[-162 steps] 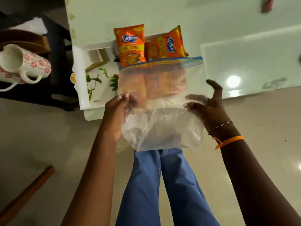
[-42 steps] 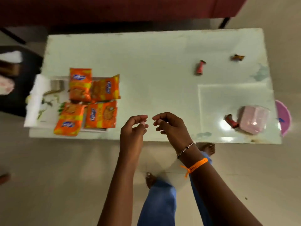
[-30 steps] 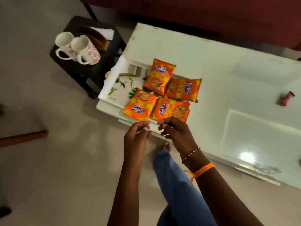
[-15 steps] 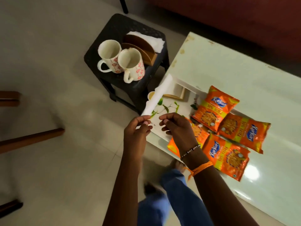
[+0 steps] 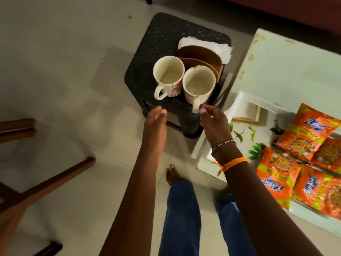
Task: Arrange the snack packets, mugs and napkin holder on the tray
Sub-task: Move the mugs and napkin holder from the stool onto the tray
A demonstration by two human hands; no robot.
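Observation:
Two white mugs with red flowers stand side by side on a black stool [image 5: 166, 34]: the left mug [image 5: 168, 75] and the right mug [image 5: 199, 85]. Behind them sits a brown wooden napkin holder [image 5: 201, 56] with white napkins. My left hand [image 5: 156, 119] hovers just below the left mug, fingers straight and empty. My right hand [image 5: 212, 119] has its fingers pinched close to the right mug's handle; contact is unclear. Several orange snack packets [image 5: 304, 139] lie on the white leaf-printed tray [image 5: 238, 106] at the right.
The tray rests on a pale glass-topped table [image 5: 287, 71] beside the stool. Wooden chair legs [image 5: 46, 183] stand on the tiled floor at the left. A dark red sofa [image 5: 286, 12] runs along the top. My legs and bare foot are below.
My view has swung left from the table to the stool. Both empty hands have reached forward to the mugs, the left opening out flat.

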